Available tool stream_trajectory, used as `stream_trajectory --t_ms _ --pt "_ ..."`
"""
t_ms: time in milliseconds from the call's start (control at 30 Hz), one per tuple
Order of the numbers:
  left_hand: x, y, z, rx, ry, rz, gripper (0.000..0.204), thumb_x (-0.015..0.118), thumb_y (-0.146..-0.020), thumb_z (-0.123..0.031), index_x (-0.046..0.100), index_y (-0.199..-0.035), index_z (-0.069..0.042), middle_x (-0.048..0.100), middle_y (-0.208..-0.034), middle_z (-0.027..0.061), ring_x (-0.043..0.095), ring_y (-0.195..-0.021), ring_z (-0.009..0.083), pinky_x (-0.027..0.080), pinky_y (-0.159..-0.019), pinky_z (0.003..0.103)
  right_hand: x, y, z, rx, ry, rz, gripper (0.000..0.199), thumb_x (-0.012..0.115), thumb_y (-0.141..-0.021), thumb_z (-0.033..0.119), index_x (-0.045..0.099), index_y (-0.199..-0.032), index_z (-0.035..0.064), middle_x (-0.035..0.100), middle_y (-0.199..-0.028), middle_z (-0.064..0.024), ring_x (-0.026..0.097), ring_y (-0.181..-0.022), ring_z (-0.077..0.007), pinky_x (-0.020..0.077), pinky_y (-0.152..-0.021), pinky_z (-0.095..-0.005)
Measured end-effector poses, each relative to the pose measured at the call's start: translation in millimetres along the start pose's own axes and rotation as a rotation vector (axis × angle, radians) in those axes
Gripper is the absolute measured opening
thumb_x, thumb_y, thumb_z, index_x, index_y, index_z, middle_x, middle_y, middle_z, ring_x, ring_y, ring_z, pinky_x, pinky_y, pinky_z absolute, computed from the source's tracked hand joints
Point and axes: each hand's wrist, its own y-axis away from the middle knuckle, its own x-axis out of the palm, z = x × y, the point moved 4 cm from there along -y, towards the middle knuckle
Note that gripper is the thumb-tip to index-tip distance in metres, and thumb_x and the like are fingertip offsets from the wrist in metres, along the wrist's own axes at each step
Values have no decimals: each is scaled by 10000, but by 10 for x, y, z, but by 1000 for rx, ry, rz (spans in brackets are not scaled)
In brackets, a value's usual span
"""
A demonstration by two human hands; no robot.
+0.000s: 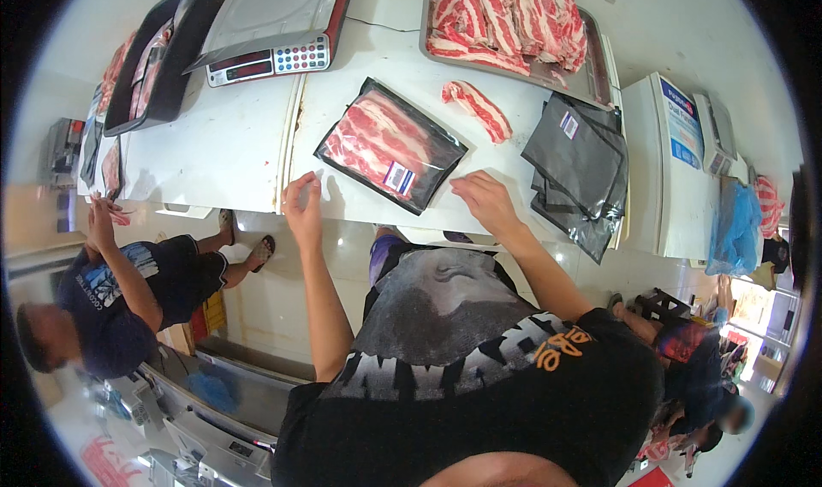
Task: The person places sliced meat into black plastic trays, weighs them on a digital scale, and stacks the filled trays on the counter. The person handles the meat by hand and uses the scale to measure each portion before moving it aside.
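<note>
A vacuum-type bag [377, 136] with a black border and clear front lies flat on the white table, slices of red and white marbled meat [364, 149] inside it. A small label [399, 177] sits on its lower right part. My left hand [302, 203] is beside the bag's lower left corner, fingers loosely curled and apart, holding nothing. Close to the bag's right corner is my right hand [486, 199], its fingers bent toward the bag with nothing seen in them. Beyond the bag lies a loose strip of meat [478, 110].
Empty black bags [574, 157] are stacked at the right edge of the table [338, 67]. A metal tray [591, 80] of meat slices stands far right. A digital scale [274, 37] and a black bin [145, 84] are far left. Another person [116, 290] stands at the left.
</note>
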Motion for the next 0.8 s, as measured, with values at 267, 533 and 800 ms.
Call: stream_trajectory --t_ms 267,533,800 --pt "57 -1 -19 86 -88 -28 139 765 -934 -147 766 -1036 -54 758 -1107 58 609 -1161 256 448 -1048 415 -251 63 -265 -121 58 -15 227 699 -839 -18 740 -1058 30 756 -1028 -107 711 -994 -295 591 -831 -380" --pt "61 16 -18 95 -87 -48 127 760 -931 -133 768 -1037 -64 756 -1083 56 607 -1156 253 413 -1073 423 -1334 -604 -460 195 19 -749 96 761 -892 -32 748 -980 3 754 -959 -134 733 -874 -244 576 -803 -322" --pt "104 -7 -66 104 -82 -42 127 762 -926 -127 760 -1026 -48 757 -1078 59 607 -1132 257 431 -1043 428 -1355 -791 -1616 394 -271 -923 87 741 -941 4 738 -1028 0 755 -988 -87 711 -900 -165 573 -831 -304"
